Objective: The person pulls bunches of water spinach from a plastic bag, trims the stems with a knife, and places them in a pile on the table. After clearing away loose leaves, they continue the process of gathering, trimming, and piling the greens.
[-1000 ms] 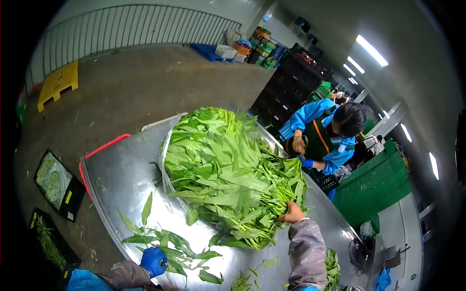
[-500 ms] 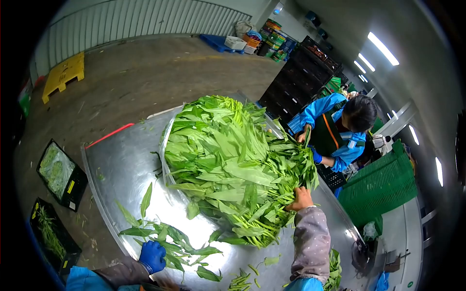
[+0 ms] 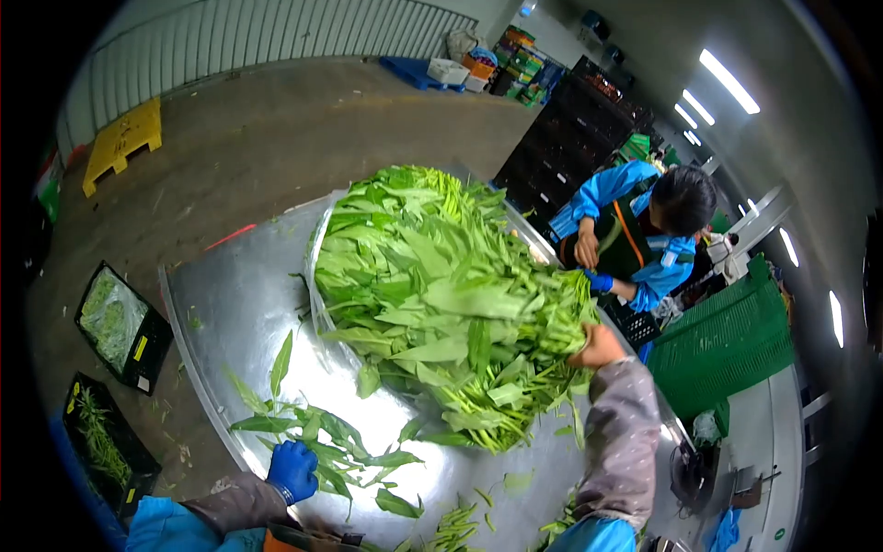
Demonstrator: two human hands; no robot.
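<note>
My left hand [image 3: 293, 471], in a blue glove, rests on loose leafy stems [image 3: 345, 451] near the front left of the metal table [image 3: 230, 322]. Its fingers are bent over the stems, and whether they grip any is hidden. My bare right hand [image 3: 600, 347] is closed on a bunch of stems at the right side of a large heap of leafy greens [image 3: 432, 294]. Clear plastic [image 3: 320, 248] edges the heap on its left. Short cut stem pieces [image 3: 455, 528] lie at the table's front.
Across the table, a co-worker [image 3: 644, 230] in blue sleeves handles greens at the heap's far right. Black crates [image 3: 120, 327] with greens stand on the floor at left. Green crates [image 3: 727, 340] are at right, and a yellow pallet [image 3: 122, 147] lies at back left.
My right hand has moved right and slightly up, with stems in its grasp and the leaves shifting. My left hand is almost unmoved. The co-worker's bare hand has come nearer the greens.
</note>
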